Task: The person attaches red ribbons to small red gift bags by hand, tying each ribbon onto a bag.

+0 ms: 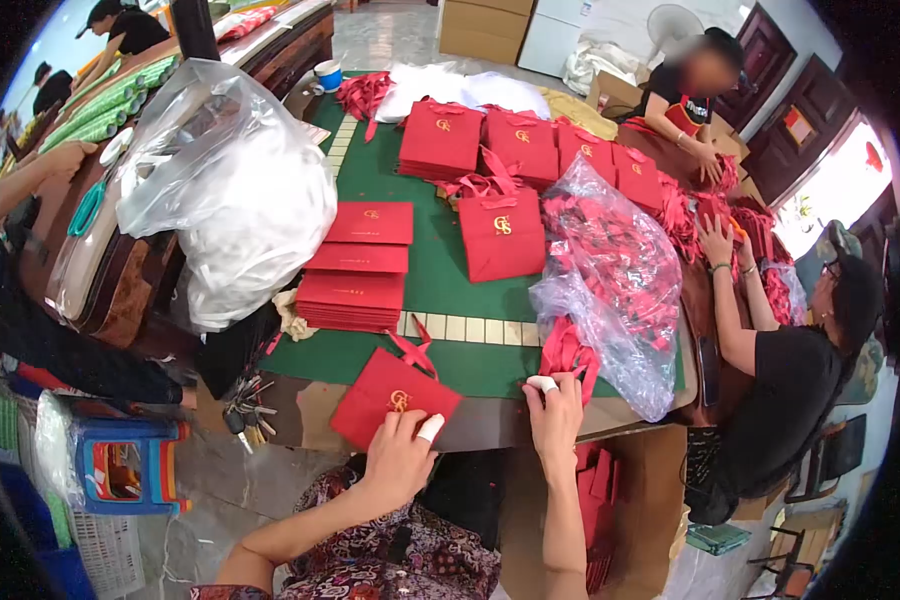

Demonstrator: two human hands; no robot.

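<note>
A red paper gift bag [370, 385] with a gold emblem lies at the table's near edge, its red ribbon handle pointing away from me. My left hand [400, 455] grips its lower part, with a white cover on one finger. To the right, my right hand [555, 410] has its fingers closed at the ends of a bunch of red ribbons [570, 352]; a white cover is on one finger here too. These ribbons hang from a clear plastic sack [615, 270] full of red ribbon pieces. Exactly how many ribbons the fingers pinch is hidden.
Stacked red sheets or flat bags [350, 300] lie ahead on the green mat [450, 360]. Finished-looking bags [440, 140] stand behind, one bag [502, 235] nearer. A plastic sack of white material [250, 200] is left. Co-workers sit right; a cardboard box [640, 490] stands below.
</note>
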